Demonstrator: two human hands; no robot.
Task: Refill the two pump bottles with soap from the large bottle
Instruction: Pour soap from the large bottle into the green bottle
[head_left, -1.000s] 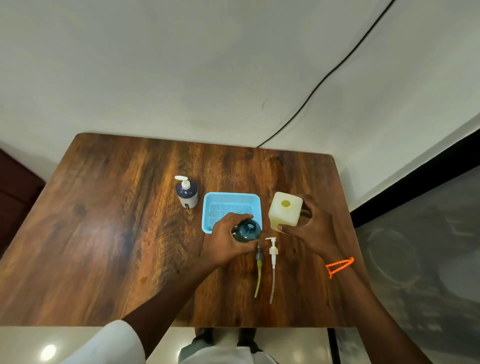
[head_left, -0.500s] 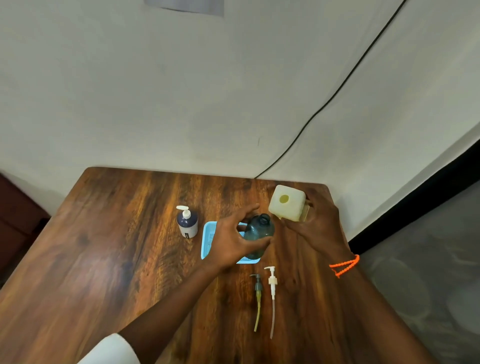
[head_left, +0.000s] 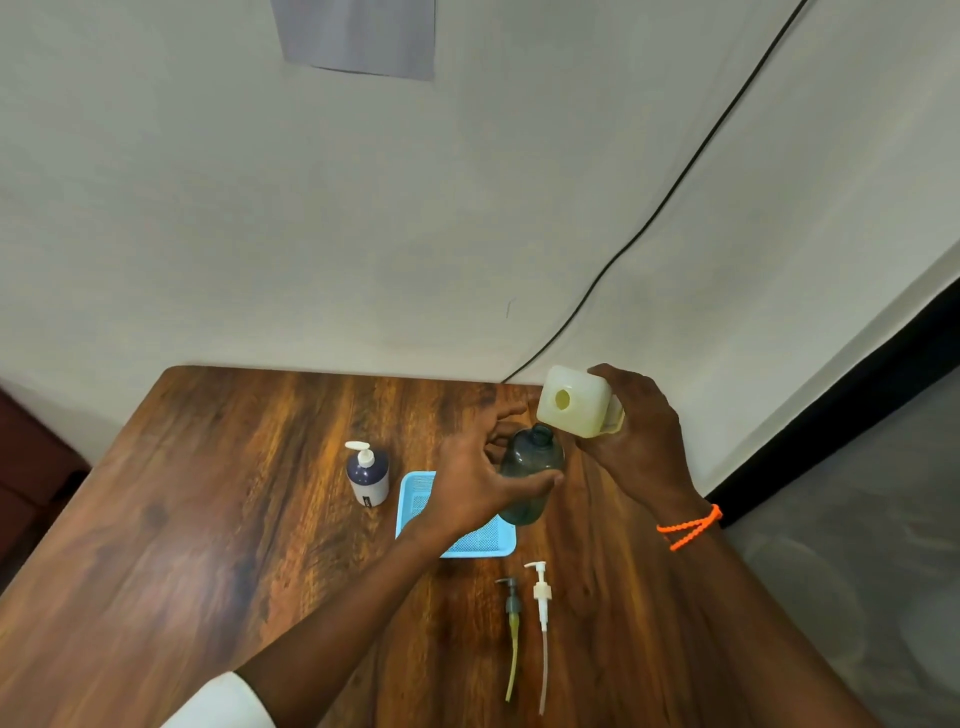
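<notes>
My left hand (head_left: 475, 480) grips a dark green-grey pump bottle (head_left: 531, 478), open at its neck, and holds it above the blue tray (head_left: 410, 499). My right hand (head_left: 641, 441) holds the large pale yellow soap bottle (head_left: 574, 400) raised and tilted, its open mouth facing me, just up and right of the green bottle's neck. A dark blue pump bottle (head_left: 368, 475) with a white pump stands on the table left of the tray. Two removed pumps lie near the front: a grey one (head_left: 513, 623) and a white one (head_left: 542, 613).
The wooden table (head_left: 208, 519) ends at a white wall at the back and drops off on the right near my right arm. A black cable (head_left: 649, 218) runs down the wall to the table's back edge. An orange bracelet (head_left: 688, 527) sits on my right wrist.
Both hands have lifted: the green bottle rose off the table above the tray, and the large bottle rose and tilted toward its neck. My view has tilted upward.
</notes>
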